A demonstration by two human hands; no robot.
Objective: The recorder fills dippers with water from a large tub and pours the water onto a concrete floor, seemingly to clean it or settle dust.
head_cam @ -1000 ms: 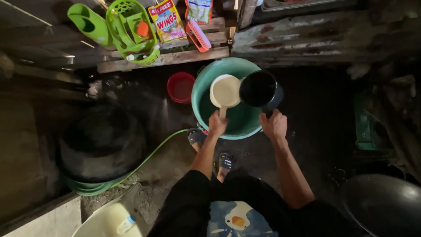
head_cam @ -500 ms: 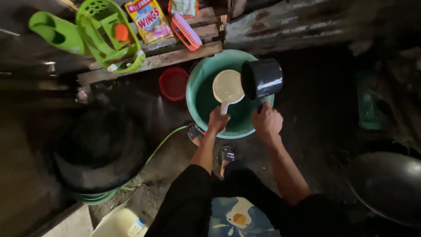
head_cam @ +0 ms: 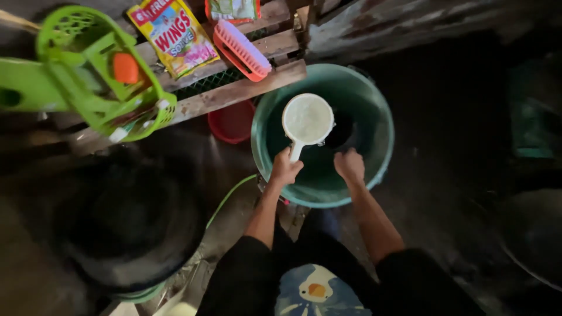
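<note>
seen from above, left hand (head_cam: 285,169) grips a white dipper (head_cam: 307,119) over a green basin (head_cam: 374,105), right hand (head_cam: 349,164) clutches a black pot (head_cam: 342,131) just beyond its fingers; best kept low inside the rim.

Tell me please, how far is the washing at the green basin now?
Done: I cannot tell; no washed item shows set aside. In hand: the left hand holds the white dipper by its handle over the green basin, while the right hand lowers the black pot inside it. Left: the pink brush and soap packet lie untouched on the wooden shelf, so scrubbing seems not started.
</note>
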